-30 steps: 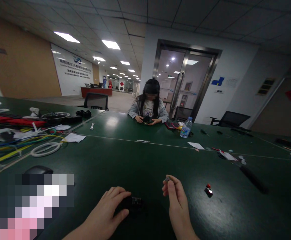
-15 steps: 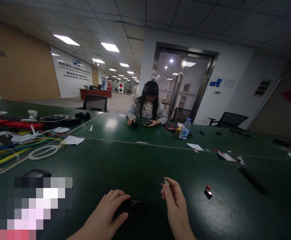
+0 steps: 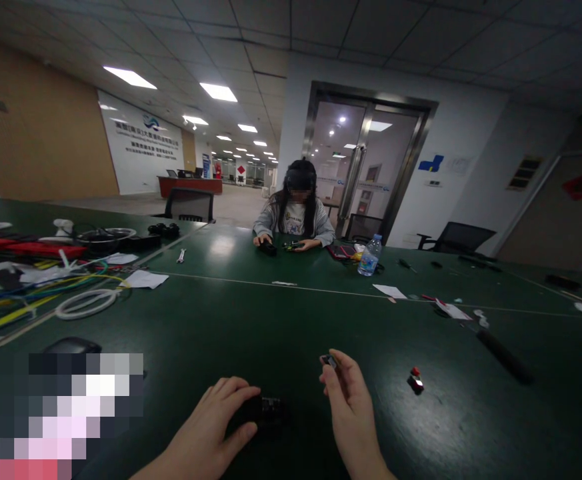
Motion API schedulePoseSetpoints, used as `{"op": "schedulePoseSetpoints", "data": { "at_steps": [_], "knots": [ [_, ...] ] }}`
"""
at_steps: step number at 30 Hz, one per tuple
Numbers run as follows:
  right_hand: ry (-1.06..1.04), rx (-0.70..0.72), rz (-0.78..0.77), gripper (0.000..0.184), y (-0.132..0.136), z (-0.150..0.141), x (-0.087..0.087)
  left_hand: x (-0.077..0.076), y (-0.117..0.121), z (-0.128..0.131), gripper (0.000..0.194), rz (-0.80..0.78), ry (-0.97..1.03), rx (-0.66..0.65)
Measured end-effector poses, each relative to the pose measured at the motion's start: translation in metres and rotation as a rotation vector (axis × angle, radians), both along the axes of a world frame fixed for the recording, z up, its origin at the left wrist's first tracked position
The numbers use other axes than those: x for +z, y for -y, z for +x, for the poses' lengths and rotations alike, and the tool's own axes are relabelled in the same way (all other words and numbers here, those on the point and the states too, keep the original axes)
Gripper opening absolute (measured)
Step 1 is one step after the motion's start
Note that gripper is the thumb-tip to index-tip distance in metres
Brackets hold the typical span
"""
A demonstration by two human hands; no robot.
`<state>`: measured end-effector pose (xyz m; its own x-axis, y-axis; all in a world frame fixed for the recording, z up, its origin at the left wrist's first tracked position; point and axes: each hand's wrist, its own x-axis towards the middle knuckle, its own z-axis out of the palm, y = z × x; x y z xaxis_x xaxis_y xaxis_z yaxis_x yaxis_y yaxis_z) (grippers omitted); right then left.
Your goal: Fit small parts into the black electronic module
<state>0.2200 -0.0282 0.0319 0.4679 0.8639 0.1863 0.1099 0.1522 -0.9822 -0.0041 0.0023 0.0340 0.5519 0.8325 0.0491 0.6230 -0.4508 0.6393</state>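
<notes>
My left hand (image 3: 219, 423) is curved around a black device (image 3: 271, 405) on the green table, thumb and fingers on its left side. Much of the device blends into the dark tabletop, so its kind is unclear. To the right, my right hand (image 3: 348, 407) is raised a little above the table. Its thumb and forefinger pinch a small grey and dark piece (image 3: 328, 361), too small to name. Farther right lies a small red and black part (image 3: 415, 380) with a bright spot, touched by neither hand.
Cables (image 3: 88, 303) and a red strip (image 3: 31, 248) crowd the left side. Across the green table (image 3: 211, 327) sits a person (image 3: 295, 207) handling black objects. A water bottle (image 3: 369, 256), papers (image 3: 389, 291), a wrench (image 3: 181, 256) and a dark long object (image 3: 503, 357) lie about.
The small piece in my right hand has turned slightly and shows more of itself, as the fingertips shift a little left and up. My left hand stays on the black device.
</notes>
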Motion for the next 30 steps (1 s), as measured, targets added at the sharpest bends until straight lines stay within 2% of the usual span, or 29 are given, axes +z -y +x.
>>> {"op": "schedulePoseSetpoints", "data": {
  "at_steps": [8, 16, 22, 30],
  "knots": [
    [0.000, 0.014, -0.013, 0.042, 0.0027, -0.0011, 0.0048, 0.0001, -0.0010, -0.0006, 0.035, 0.012, 0.024, -0.004],
    [0.004, 0.035, -0.010, 0.041, 0.0015, 0.0006, 0.0000, 0.0029, 0.0009, 0.0019, 0.035, 0.021, 0.014, 0.001],
    [0.079, 0.039, -0.007, 0.035, 0.0020, -0.0017, 0.0020, 0.0033, 0.0007, 0.0016, 0.035, 0.030, 0.010, 0.002],
    [0.111, 0.061, -0.039, 0.038, 0.0042, -0.0009, 0.0034, 0.0088, 0.0041, 0.0016, 0.035, 0.006, 0.010, 0.001]
  ]
}}
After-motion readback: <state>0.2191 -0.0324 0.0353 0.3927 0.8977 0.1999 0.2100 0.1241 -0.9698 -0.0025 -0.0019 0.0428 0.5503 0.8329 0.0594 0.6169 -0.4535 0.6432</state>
